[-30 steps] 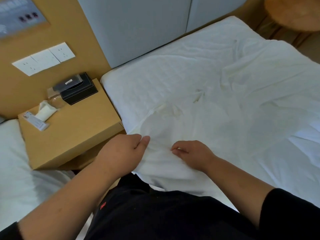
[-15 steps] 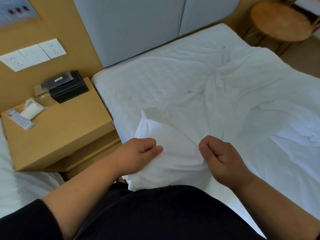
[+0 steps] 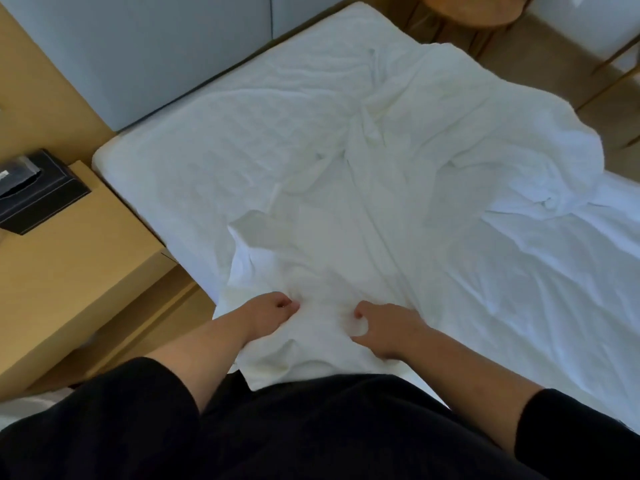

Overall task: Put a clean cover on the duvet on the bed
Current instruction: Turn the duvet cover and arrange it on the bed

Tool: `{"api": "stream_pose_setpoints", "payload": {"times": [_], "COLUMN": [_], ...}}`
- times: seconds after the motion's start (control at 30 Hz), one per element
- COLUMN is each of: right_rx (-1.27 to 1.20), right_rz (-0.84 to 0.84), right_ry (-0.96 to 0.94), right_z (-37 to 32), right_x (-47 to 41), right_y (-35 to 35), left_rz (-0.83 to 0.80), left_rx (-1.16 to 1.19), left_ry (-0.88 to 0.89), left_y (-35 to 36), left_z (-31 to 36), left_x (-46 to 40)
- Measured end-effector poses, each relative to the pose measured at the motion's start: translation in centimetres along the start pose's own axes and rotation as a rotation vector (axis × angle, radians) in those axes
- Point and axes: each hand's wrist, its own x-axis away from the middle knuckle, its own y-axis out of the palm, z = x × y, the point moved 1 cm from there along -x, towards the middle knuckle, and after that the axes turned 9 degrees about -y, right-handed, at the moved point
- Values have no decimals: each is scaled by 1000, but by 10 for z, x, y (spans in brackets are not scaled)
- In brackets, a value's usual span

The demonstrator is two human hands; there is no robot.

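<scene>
Both grips, left hand [image 3: 268, 315] and right hand [image 3: 384, 329], bunching white cover [image 3: 346, 258] on bed [image 3: 194, 161] beside wooden nightstand [image 3: 69, 258].

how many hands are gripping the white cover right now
2. The left hand grips the white cover at its near edge beside the bedside cabinet; the right hand grips it just to the right, over the bed.

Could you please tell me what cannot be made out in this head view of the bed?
- Left hand fingertips: buried in the white cover, head view.
- Duvet versus cover: white on white, no telling them apart.
- Black box: cut off by the left edge.
- Round wooden table: cut off by the top edge.
- Right hand palm: turned down, hidden.
</scene>
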Motion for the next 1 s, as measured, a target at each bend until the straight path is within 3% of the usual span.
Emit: {"api": "stream_pose_setpoints", "payload": {"times": [0.17,0.33,0.43,0.5,0.57,0.67,0.73,0.83,1.0], "right_rx": [-78,-58,-83,-325,-555,-592,-493,-155,-82], "right_rz": [18,129,344,508,524,653,644,553,750], "right_ry": [34,-54,-231,-370,-387,-448,-494,-441,-567], "right_z": [-14,-39,-53,-64,-72,-74,-66,-42,19], "right_x": [-14,-29,-40,-40,-29,-12,-3,11,60], "right_y": [7,10,12,9,2,-14,-26,-39,-49], "left_rz": [214,470,523,550,527,407,352,254,68], "left_rx": [43,27,51,86,122,56,-58,-79,-127], "left_ry": [88,204,225,268,346,399,369,309,95], "left_y": [-8,-53,-70,-78,-85,-88,-84,-72,-44], "left_z": [-3,-11,-11,-5,5,18,19,12,1], "left_x": [3,44,84,113,139,151,143,125,95]}}
